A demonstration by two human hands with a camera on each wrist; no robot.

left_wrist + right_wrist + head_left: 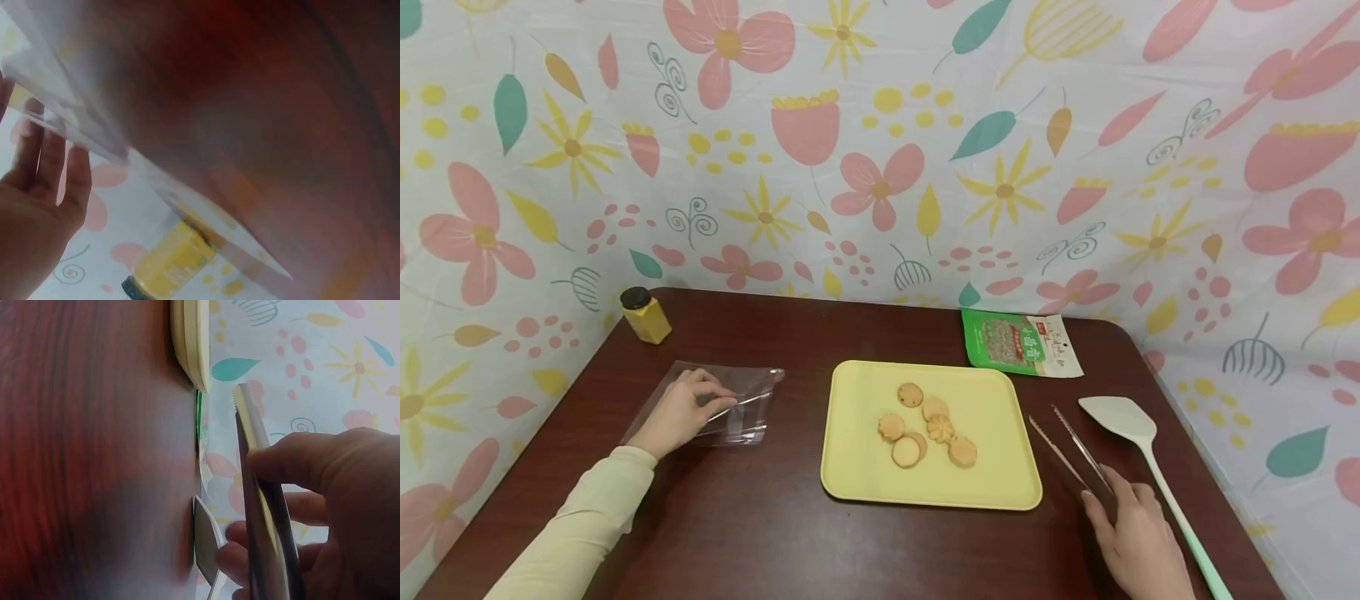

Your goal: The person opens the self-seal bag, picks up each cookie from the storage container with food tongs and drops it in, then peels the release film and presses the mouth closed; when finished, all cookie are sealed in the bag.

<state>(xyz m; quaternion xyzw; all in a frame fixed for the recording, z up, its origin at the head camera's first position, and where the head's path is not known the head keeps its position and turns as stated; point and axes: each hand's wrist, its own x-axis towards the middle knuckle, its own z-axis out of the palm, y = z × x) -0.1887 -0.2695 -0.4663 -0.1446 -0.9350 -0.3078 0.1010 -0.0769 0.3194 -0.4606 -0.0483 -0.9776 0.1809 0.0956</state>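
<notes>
At the left of the table, my left hand (688, 408) pinches the edge of a clear plastic bag (748, 429) between thumb and fingers; part of the bag lies under the hand. In the left wrist view the same hand (44, 181) is partly cut off by the frame. My right hand (1138, 533) grips metal tongs (1075, 442), whose tips stand apart near the right edge of a yellow tray (865, 483). Several round biscuits (962, 452) lie in the middle of that tray. The right wrist view shows thumb and fingers on both sides of the tongs (253, 481).
A white spatula (1123, 417) with a green handle lies right of the tongs. Behind the tray is a green and white seasoning packet (1015, 343). A yellow jar (647, 317) with a black lid stands at the back left. Patterned cloth (880, 167) hangs behind the table (805, 550).
</notes>
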